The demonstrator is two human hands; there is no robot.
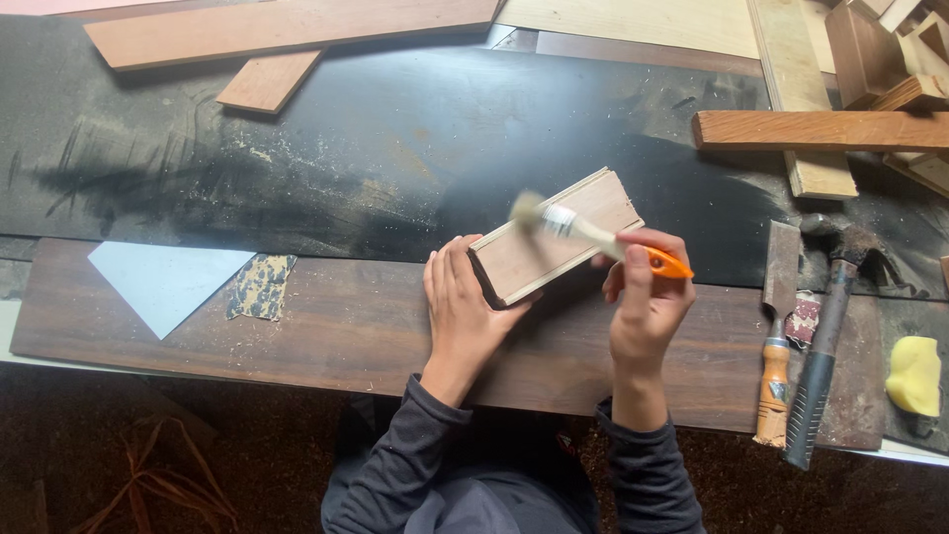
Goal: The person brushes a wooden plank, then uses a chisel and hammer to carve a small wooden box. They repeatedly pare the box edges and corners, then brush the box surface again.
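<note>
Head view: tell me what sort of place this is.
Likely a woodworking bench: planks and offcuts lie about, a chisel and hammer rest at the right, and sawdust covers the dark worktop.

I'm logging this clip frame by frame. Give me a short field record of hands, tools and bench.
left hand: grips near end of wood block
right hand: holds brush, bristles blurred over block
bench: dark plank, sawdust behind
right side: chisel, hammer, yellow sponge
left side: pale triangle sheet, sandpaper scrap
</note>
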